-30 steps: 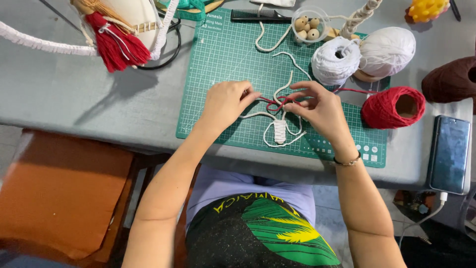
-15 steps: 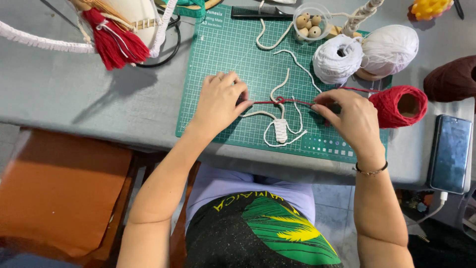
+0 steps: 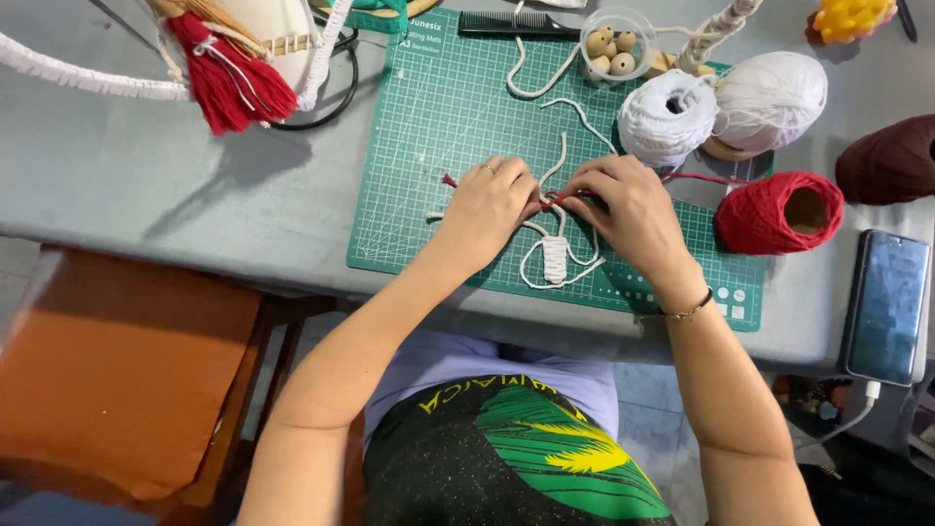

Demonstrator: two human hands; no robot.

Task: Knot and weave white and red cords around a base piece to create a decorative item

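Red yarn [image 3: 555, 198] sits pinched between our left hand [image 3: 487, 205] and right hand [image 3: 623, 209] mid-mat, both grips clamped on it to hold it taut over the white cord [image 3: 555, 258], its ball [image 3: 779, 212] at three o'clock.

Your white cord piece [image 3: 553, 255] lies looped on the green mat — knotted block at its middle. Red yarn [image 3: 555, 198] crosses above it — pinched taut between your fingers.

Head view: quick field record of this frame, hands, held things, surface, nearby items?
left hand: on the mat, pinching red yarn strand
right hand: pinching the same strand, close to the left
white cord piece: knotted, lying below both hands
surface: green cutting mat on grey table
red yarn ball: right of hands
white yarn balls: behind hands
bead bowl: top of mat
phone: far right
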